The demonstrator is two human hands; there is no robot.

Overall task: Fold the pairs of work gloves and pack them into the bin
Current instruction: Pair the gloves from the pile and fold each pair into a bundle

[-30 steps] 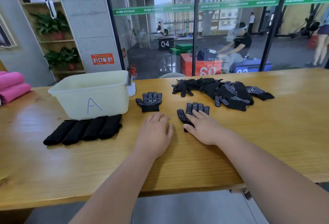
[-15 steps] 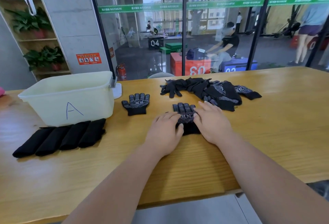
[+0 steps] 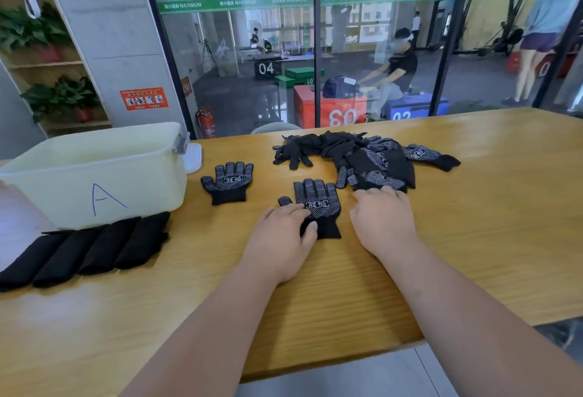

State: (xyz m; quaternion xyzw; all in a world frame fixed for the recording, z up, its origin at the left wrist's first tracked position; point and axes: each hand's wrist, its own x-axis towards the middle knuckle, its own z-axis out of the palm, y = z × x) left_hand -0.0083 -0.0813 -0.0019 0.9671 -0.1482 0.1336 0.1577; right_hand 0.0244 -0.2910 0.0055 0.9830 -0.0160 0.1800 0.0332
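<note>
Both hands lie palm down on the table point(image 3: 489, 207), forearms reaching in from the near edge and angled toward each other. The left hand point(image 3: 280, 239) rests on a glove point(image 3: 318, 198) that lies flat, dotted side up, fingers pointing away from the person. Its fingers are laid nearly straight over the glove's thumb side and lower palm, with its thumb across the black cuff; it presses rather than grips. The right hand point(image 3: 383, 223) sits just beside the glove's other edge, apart from it, holding nothing. Its fingers are loosely bent and stretched forward, their tips at the near edge of the pile point(image 3: 372, 160) of loose gloves; whether they touch it I cannot tell.

The hands are apart, with the glove between them. A second glove point(image 3: 228, 182) lies flat to the left, also dotted side up, between the first glove and the bin point(image 3: 142, 182). The bin, pale and marked with an A, stands at the left of the table. Four folded pairs point(image 3: 88, 248) lie side by side on the table just in front of the bin, touching one another.
</note>
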